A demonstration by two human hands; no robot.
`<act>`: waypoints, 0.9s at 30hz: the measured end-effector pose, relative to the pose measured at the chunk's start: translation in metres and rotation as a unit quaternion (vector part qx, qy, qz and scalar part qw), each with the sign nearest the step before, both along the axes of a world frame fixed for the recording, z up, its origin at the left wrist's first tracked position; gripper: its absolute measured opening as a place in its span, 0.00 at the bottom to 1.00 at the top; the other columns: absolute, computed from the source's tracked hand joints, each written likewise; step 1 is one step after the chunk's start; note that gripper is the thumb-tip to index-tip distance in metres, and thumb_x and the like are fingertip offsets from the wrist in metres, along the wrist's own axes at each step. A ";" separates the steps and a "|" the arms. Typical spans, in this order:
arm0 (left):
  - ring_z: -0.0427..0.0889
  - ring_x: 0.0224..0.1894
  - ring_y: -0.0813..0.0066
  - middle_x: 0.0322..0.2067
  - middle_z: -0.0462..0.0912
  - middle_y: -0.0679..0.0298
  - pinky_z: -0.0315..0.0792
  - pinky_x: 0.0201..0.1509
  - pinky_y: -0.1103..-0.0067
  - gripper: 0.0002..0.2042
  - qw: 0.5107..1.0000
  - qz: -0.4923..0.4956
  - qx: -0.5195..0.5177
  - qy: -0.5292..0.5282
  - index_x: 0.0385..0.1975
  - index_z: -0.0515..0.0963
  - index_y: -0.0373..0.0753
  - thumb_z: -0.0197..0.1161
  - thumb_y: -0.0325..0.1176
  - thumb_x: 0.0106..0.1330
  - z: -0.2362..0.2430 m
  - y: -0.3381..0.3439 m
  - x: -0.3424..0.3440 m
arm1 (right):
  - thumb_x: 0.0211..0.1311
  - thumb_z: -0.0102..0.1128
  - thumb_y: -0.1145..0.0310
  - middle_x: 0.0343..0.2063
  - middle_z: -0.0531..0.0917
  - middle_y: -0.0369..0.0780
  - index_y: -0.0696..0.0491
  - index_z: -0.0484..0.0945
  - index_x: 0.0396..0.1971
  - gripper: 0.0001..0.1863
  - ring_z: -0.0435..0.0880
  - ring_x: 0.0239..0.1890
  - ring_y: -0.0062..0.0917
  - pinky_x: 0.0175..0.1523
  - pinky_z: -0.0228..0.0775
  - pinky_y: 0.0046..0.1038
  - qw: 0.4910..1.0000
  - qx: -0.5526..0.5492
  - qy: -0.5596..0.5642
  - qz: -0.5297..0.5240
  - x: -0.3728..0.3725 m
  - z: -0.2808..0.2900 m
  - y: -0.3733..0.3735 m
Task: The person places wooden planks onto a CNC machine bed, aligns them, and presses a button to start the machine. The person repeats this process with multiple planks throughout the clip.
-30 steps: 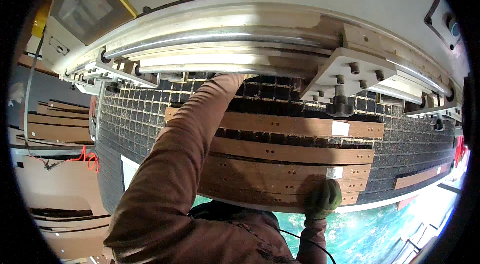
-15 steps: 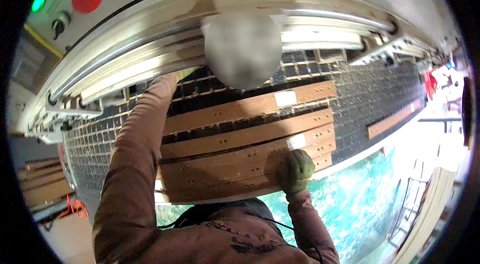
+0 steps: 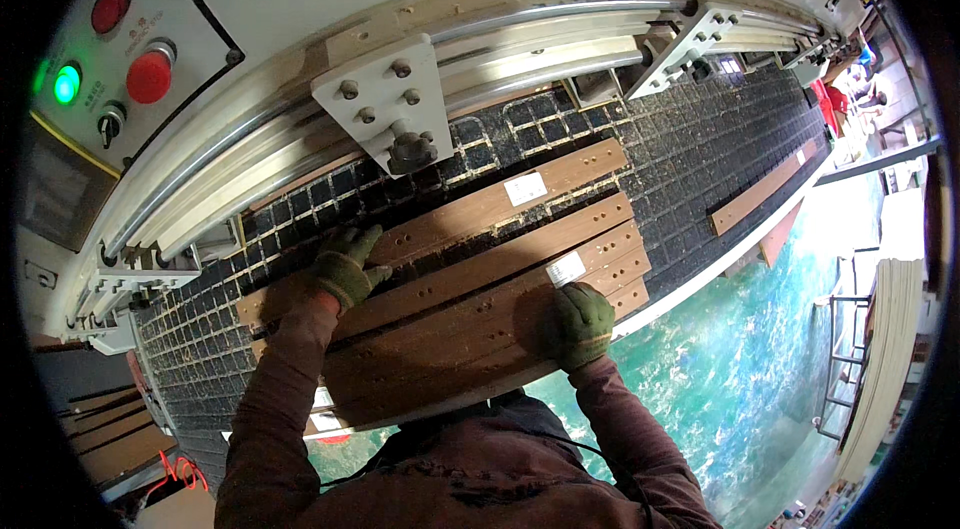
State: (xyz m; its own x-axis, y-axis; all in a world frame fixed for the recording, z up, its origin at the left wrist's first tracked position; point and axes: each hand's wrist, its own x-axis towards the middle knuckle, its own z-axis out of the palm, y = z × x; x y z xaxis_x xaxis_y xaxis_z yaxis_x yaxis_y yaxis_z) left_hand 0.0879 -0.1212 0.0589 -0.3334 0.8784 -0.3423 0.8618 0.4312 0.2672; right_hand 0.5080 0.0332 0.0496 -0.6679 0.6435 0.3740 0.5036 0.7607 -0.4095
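Note:
My left hand [image 3: 350,267], in a green work glove, is over the left part of a long brown drilled plank [image 3: 480,209]. Its fingers are spread, with the thumb apart, and it grips nothing that I can see. My right hand [image 3: 580,327], in the same kind of glove, rests with curled fingers on the nearer group of brown planks [image 3: 440,329], beside a white label [image 3: 566,269]. Whatever lies under those fingers is hidden. Another white label [image 3: 525,189] sits on the farther plank. Small paired holes dot the planks.
A black gridded machine bed [image 3: 690,149] carries the planks. Beyond it run metal rails [image 3: 560,14] with a bolted white bracket [image 3: 385,94]. Red buttons [image 3: 150,77] and a lit green one are at far left. Another plank [image 3: 765,187] lies to the right.
My left hand has drawn back from beneath the rails to the farther plank. My right hand stays on the near planks, while the whole view has shifted and tilted.

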 end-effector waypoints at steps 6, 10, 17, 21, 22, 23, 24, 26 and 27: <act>0.66 0.73 0.41 0.70 0.71 0.49 0.57 0.81 0.53 0.39 0.996 -0.004 0.056 0.063 0.77 0.67 0.51 0.73 0.53 0.66 0.003 0.033 -0.018 | 0.53 0.72 0.63 0.46 0.86 0.44 0.53 0.84 0.48 0.21 0.85 0.49 0.47 0.51 0.79 0.50 0.999 0.033 -0.008 -0.002 0.002 0.002 -0.004; 0.66 0.73 0.43 0.70 0.72 0.52 0.56 0.81 0.55 0.36 0.995 -0.028 0.078 0.058 0.73 0.71 0.48 0.74 0.48 0.65 -0.008 0.059 -0.048 | 0.55 0.69 0.63 0.47 0.85 0.45 0.54 0.83 0.48 0.21 0.85 0.51 0.48 0.55 0.78 0.51 1.000 0.017 0.013 0.005 0.002 -0.007 -0.002; 0.65 0.75 0.46 0.72 0.71 0.53 0.61 0.79 0.55 0.42 0.981 -0.011 0.119 0.154 0.72 0.72 0.49 0.80 0.50 0.56 0.005 0.074 -0.062 | 0.55 0.72 0.60 0.47 0.85 0.43 0.52 0.84 0.48 0.21 0.84 0.51 0.46 0.54 0.78 0.49 1.000 0.017 0.003 -0.010 0.003 -0.010 -0.003; 0.80 0.59 0.43 0.59 0.80 0.47 0.76 0.62 0.53 0.47 0.996 0.065 -0.009 0.058 0.68 0.74 0.40 0.82 0.60 0.50 0.005 0.091 -0.089 | 0.54 0.70 0.63 0.45 0.86 0.46 0.55 0.83 0.48 0.21 0.85 0.49 0.49 0.53 0.79 0.50 1.000 0.023 0.006 -0.003 -0.001 -0.007 -0.001; 0.83 0.54 0.41 0.54 0.83 0.45 0.78 0.57 0.55 0.48 0.990 0.007 0.127 0.053 0.67 0.74 0.38 0.81 0.65 0.51 0.001 0.089 -0.094 | 0.54 0.70 0.63 0.45 0.86 0.46 0.55 0.83 0.48 0.22 0.85 0.49 0.49 0.53 0.79 0.50 1.000 0.019 0.004 0.002 -0.002 -0.005 -0.001; 0.82 0.55 0.41 0.55 0.83 0.45 0.78 0.58 0.55 0.49 0.995 0.017 0.074 0.060 0.66 0.74 0.37 0.80 0.66 0.51 -0.003 0.092 -0.100 | 0.53 0.70 0.62 0.45 0.86 0.46 0.55 0.83 0.48 0.22 0.86 0.49 0.49 0.53 0.79 0.50 1.000 0.015 0.002 0.006 -0.003 -0.001 0.000; 0.82 0.56 0.42 0.55 0.83 0.44 0.78 0.58 0.56 0.49 0.997 0.027 0.020 0.066 0.66 0.74 0.36 0.80 0.67 0.50 -0.006 0.096 -0.109 | 0.53 0.71 0.62 0.45 0.86 0.46 0.55 0.83 0.48 0.22 0.86 0.49 0.49 0.53 0.79 0.50 1.000 0.011 0.000 0.010 -0.004 0.002 0.000; 0.81 0.57 0.42 0.57 0.82 0.45 0.76 0.60 0.56 0.49 0.997 0.025 0.007 0.068 0.67 0.73 0.37 0.79 0.66 0.52 -0.008 0.106 -0.118 | 0.53 0.71 0.62 0.45 0.86 0.46 0.55 0.83 0.48 0.22 0.86 0.49 0.49 0.53 0.79 0.50 1.000 0.009 -0.005 0.010 -0.005 0.002 0.001; 0.80 0.58 0.43 0.58 0.81 0.45 0.75 0.61 0.56 0.48 0.997 0.022 0.008 0.068 0.67 0.73 0.37 0.79 0.66 0.53 -0.011 0.108 -0.122 | 0.53 0.71 0.62 0.45 0.86 0.46 0.55 0.83 0.47 0.22 0.86 0.49 0.50 0.53 0.79 0.51 1.000 0.009 -0.007 0.010 -0.005 0.002 0.001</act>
